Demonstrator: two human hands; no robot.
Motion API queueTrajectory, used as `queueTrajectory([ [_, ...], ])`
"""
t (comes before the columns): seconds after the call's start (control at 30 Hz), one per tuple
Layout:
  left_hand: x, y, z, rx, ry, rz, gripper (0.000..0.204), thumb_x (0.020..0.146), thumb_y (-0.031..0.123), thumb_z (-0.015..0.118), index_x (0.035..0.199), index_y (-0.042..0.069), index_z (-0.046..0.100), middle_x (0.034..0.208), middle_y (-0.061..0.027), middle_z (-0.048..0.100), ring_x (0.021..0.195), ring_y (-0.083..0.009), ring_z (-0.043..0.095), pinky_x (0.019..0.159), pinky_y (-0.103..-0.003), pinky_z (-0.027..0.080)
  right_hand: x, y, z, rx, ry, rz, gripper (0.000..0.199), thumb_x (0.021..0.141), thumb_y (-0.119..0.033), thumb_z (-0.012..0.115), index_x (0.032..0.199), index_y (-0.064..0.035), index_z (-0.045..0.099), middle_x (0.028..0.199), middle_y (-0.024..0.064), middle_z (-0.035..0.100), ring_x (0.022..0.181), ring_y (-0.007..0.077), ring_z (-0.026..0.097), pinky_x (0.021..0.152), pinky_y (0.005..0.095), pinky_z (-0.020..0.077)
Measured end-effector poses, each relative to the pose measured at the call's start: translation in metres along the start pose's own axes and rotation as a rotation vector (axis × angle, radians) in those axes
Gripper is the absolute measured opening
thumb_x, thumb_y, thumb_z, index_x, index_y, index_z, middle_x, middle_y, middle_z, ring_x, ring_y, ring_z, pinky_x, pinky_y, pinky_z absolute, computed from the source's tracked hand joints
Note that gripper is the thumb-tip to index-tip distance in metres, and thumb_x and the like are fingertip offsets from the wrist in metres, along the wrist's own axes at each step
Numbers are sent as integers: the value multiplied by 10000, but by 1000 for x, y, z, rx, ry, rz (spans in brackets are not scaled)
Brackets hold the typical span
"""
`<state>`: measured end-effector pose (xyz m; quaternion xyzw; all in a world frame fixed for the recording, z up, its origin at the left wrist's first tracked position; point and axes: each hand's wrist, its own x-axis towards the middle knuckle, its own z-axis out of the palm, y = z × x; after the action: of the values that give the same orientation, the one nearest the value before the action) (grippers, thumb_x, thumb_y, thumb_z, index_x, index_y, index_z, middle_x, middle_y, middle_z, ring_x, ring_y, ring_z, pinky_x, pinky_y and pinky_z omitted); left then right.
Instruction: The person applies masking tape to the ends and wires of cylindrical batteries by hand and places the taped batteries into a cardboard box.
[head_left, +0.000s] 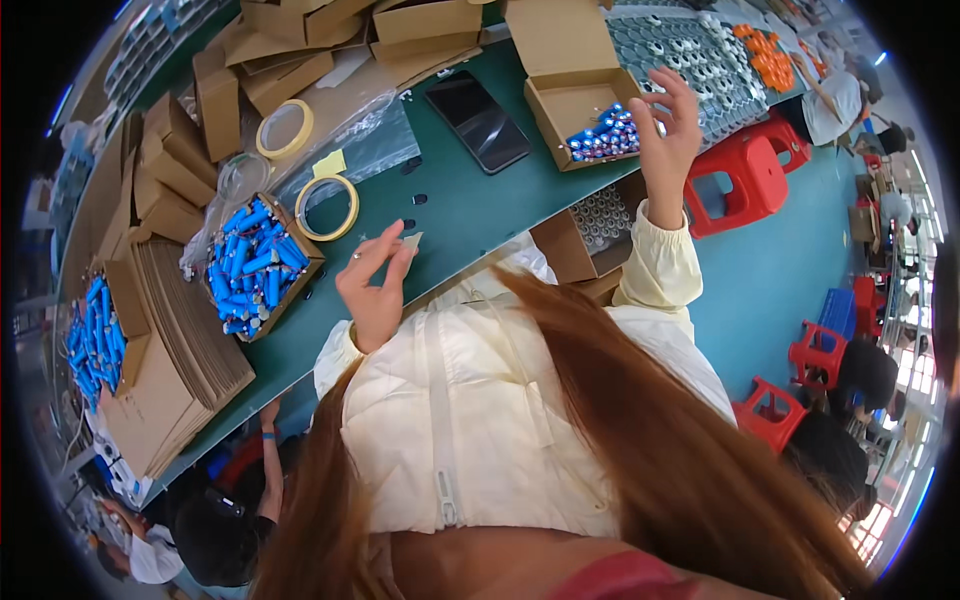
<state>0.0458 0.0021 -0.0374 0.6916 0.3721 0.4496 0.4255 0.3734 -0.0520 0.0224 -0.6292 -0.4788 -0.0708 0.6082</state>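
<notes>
Green worktop [462, 212], running diagonally across the view, bare along much of its near edge; toward the right, an open carton [580, 97] part-filled with blue cylinders, and beyond it a honeycomb-patterned tray [638, 42] bearing small silver parts. Mid-table: black phone [478, 120], face up, left of the carton; then small dark pieces [420, 199], a clear plastic bag [375, 148] and a yellow tape roll [352, 222] lying flat. Left end: box [312, 262] heaped with blue cylinders, just beside stacked flat cardboard [200, 330].
</notes>
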Motion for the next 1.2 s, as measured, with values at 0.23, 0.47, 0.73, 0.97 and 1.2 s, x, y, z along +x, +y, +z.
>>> queueTrajectory([
  [0.23, 1, -10, -5, -43, 20, 53, 194, 729, -84, 613, 897, -13, 679, 746, -103, 658, 732, -192, 612, 731, -274, 444, 6, 43, -3, -218, -240, 11, 556, 715, 28, 626, 1232, -127, 494, 972, 80, 634, 794, 194, 616, 691, 301, 499],
  [0.47, 2, -13, -9, 17, -11, 71, 183, 730, -81, 612, 886, -11, 679, 830, -127, 652, 783, -198, 605, 762, -285, 448, 17, 72, -6, -362, -487, -21, 650, 724, 78, 579, 1306, -166, 424, 938, 106, 654, 857, 226, 641, 755, 315, 495],
  [0.73, -1, -11, -7, 64, -23, 18, 212, 727, -63, 623, 913, 18, 685, 834, -128, 639, 776, -206, 591, 785, -284, 440, 26, 79, 9, -613, -659, -103, 638, 712, -68, 632, 1304, -185, 422, 852, 38, 670, 767, 246, 630, 680, 335, 492],
  [0.97, -2, -17, -9, 60, 19, -9, 190, 738, -38, 626, 917, 0, 678, 829, -129, 637, 792, -204, 588, 791, -287, 436, 38, 113, 11, -596, -675, -96, 570, 700, -39, 622, 1243, -156, 496, 778, 68, 659, 661, 242, 627, 638, 328, 495],
  [1.2, -1, -17, -9, 27, 31, -67, 203, 753, -21, 624, 949, 7, 670, 888, -128, 643, 807, -199, 589, 801, -289, 431, 53, 118, -3, -499, -407, 51, 521, 758, -24, 610, 1255, -120, 485, 761, 81, 653, 661, 184, 638, 637, 276, 494],
])
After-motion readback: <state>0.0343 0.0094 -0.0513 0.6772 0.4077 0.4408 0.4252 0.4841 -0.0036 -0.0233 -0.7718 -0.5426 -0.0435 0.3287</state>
